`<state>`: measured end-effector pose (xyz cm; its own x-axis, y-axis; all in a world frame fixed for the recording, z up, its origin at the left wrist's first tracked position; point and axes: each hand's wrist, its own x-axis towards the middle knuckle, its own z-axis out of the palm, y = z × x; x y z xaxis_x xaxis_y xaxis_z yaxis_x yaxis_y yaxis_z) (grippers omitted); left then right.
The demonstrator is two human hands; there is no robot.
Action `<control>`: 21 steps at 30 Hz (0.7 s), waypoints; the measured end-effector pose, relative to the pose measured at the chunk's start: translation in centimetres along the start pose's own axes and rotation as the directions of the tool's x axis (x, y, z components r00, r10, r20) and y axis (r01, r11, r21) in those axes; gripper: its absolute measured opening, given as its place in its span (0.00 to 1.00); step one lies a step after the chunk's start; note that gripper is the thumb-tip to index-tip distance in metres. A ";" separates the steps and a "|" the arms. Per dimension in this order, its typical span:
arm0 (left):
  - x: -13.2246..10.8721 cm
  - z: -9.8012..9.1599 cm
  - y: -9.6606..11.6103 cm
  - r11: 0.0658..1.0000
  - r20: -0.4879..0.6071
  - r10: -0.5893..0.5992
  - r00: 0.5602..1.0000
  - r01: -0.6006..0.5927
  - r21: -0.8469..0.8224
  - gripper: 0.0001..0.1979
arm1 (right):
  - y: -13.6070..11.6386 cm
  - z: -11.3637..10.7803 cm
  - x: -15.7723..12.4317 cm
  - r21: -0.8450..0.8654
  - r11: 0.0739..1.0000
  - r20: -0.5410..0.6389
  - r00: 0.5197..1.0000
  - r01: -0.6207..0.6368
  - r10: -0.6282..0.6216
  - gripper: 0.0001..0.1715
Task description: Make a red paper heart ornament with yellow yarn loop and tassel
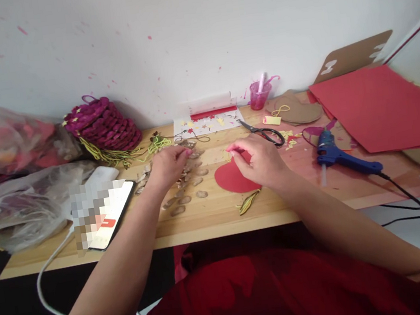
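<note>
My left hand [170, 165] is closed in a pinch above the scattered flat brown pieces [185, 200]; whatever its fingertips hold is too small to name. My right hand [259, 161] is also pinched, over a red paper disc [230, 178] that it partly covers. What sits between its fingertips, perhaps a fine yellow thread, cannot be made out. A yellow-green tassel [249, 202] lies just below the disc. Black-handled scissors [265, 132] rest behind my right hand.
A blue glue gun [345, 157] and red sheets [386, 106] lie at the right. Star cutouts on white paper [209, 125] and a pink cup [259, 97] stand along the wall. A phone [115, 218], plastic bags [36, 202] and a magenta woven piece [101, 123] occupy the left.
</note>
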<state>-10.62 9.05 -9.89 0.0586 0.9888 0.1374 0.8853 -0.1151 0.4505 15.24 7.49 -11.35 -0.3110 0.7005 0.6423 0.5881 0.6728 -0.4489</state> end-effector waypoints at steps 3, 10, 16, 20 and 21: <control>-0.3 -0.7 -0.9 0.999 -0.018 -0.007 1.000 0.006 -0.045 0.17 | 0.0 0.0 0.0 0.008 1.000 -0.009 1.000 0.008 -0.008 0.07; -1.6 -0.7 -1.8 0.993 0.030 0.107 0.994 -0.108 0.038 0.12 | 0.0 0.1 0.0 0.010 1.000 0.000 1.000 0.006 -0.006 0.07; -1.7 -0.4 -1.6 0.999 0.054 0.030 0.998 -0.032 0.035 0.11 | 0.0 0.0 0.0 0.016 1.000 0.007 1.000 -0.006 0.006 0.07; -1.5 -0.1 -1.4 0.996 0.043 -0.067 0.997 0.070 -0.064 0.11 | 0.0 0.0 0.0 0.018 1.000 0.011 1.000 -0.004 0.004 0.07; -1.5 0.0 -1.4 0.996 0.025 -0.066 0.998 0.067 -0.067 0.10 | 0.0 0.0 0.0 0.020 1.000 0.010 1.000 -0.005 0.005 0.07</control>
<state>-11.92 7.77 -10.74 0.0120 0.9963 0.0854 0.8545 -0.0546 0.5166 15.20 7.50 -11.37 -0.3157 0.7061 0.6338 0.5744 0.6739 -0.4647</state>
